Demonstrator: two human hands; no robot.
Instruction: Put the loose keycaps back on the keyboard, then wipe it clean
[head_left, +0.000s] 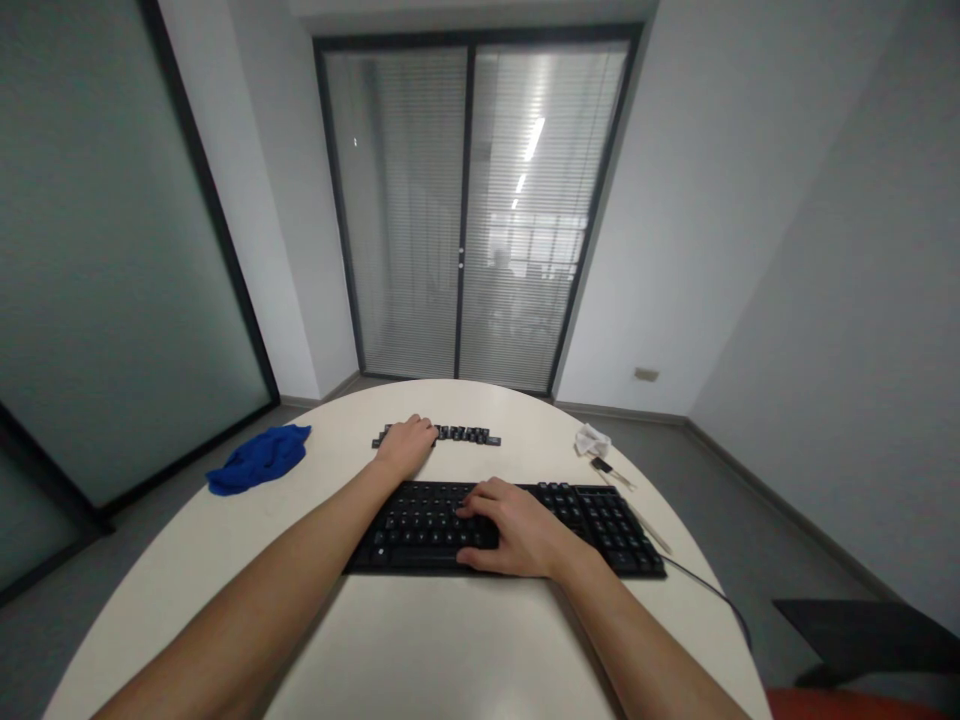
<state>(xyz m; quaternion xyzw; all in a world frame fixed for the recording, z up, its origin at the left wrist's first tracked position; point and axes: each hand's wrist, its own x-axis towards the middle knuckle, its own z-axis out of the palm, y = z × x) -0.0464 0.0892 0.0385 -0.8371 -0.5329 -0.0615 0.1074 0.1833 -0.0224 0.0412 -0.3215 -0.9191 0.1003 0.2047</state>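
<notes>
A black keyboard [427,537] lies across the round cream table. Over its middle keys rests my right hand [514,530], thumb and fingers spread apart, with nothing seen in its grasp. Beyond the keyboard, small loose black keycaps [469,435] stand in rows on the tabletop. My left hand [407,446] reaches to the left part of these rows and covers some of them. Its fingertips bend down among the caps, and whether they grip one is too small to tell.
A crumpled blue cloth [261,459] lies at the table's [420,650] left edge. On the right are a white crumpled tissue [592,440], a small brush [611,471], a thin stick [651,527] and the keyboard's cable [709,585]. A dark chair part [862,635] shows at lower right.
</notes>
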